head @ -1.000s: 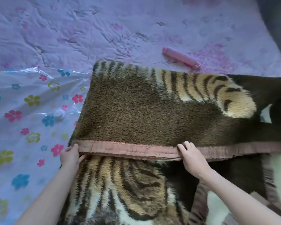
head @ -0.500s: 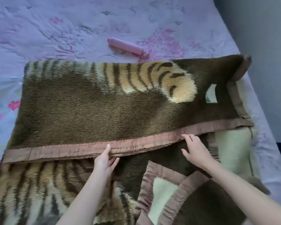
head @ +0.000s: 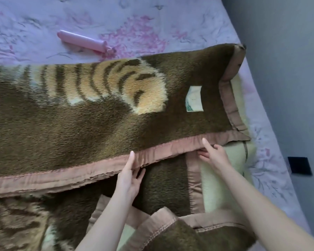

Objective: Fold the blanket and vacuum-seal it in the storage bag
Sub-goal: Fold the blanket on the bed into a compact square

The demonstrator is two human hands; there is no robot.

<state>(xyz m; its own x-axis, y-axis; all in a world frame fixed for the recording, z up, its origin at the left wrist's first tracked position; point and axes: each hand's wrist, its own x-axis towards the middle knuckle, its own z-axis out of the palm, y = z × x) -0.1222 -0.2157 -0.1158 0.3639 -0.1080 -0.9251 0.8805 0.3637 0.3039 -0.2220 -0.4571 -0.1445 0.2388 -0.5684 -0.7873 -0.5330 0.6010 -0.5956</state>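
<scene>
A: Entry one, your hands. State?

B: Two in view. Your left hand [head: 130, 175] pinches the blanket's pink satin hem [head: 98, 168], thumb on top, the other fingers [head: 140, 175] tucked under the edge. Your right hand [head: 213, 156] holds the same hem further right, one finger laid straight along it, the rest curled beneath.

A: Entry two, the task's thing. Location?

B: One blanket [head: 80, 127], brown plush with a tiger pattern, lying on the bed [head: 152, 19]. Its upper layer is folded over toward you; looser folds are bunched near your forearms. One sewn label [head: 194, 98] sits near its right end.

A: Other items?

B: One pink tube-shaped item [head: 82, 40], probably the pump, on the bedspread beyond the blanket, well apart from your hands. One dark object [head: 299, 165] on the floor beside the bed; I cannot tell what it is. Storage bag: none in view.

A: Risks from here?

B: In my judgement, three. The right end lies near the bed's edge, so a pull that way could spill it over. The satin hem is slick and may slide from a light pinch. The bunched layers below could leave the fold lumpy, making it harder to bag.
</scene>
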